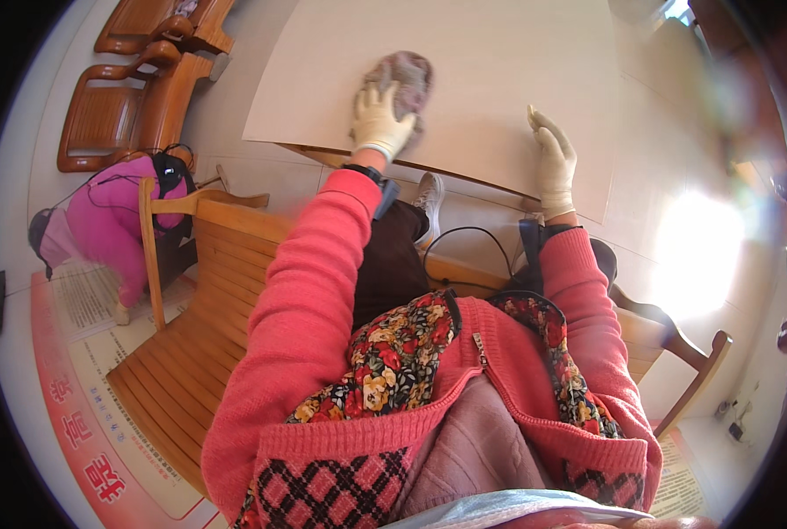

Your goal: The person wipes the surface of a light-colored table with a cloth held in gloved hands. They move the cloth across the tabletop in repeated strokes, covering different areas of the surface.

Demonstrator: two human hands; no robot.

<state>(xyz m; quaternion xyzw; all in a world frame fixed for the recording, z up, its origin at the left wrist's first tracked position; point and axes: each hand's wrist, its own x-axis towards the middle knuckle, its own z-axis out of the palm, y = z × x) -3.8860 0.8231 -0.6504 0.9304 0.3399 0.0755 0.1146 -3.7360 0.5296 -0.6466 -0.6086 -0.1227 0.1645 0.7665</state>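
My left hand [381,121], in a cream-coloured glove, presses down on a crumpled grey and dusky-pink cloth [407,75] near the front edge of a pale tabletop [473,106]. The cloth is bunched under the fingers and shows beyond them. My right hand [554,163], gloved the same way, is raised at the table's front edge, to the right. Its fingers are stretched out, pointing away from me, and it holds nothing. Whether it touches the table edge I cannot tell.
A slatted wooden bench [208,326] is behind me. At the left a person in a magenta top [120,212] bends down beside it. Wooden armchairs [133,110] stand at the far left. A black cable [468,231] loops beside my legs. Bright sunlight falls on the right-hand floor.
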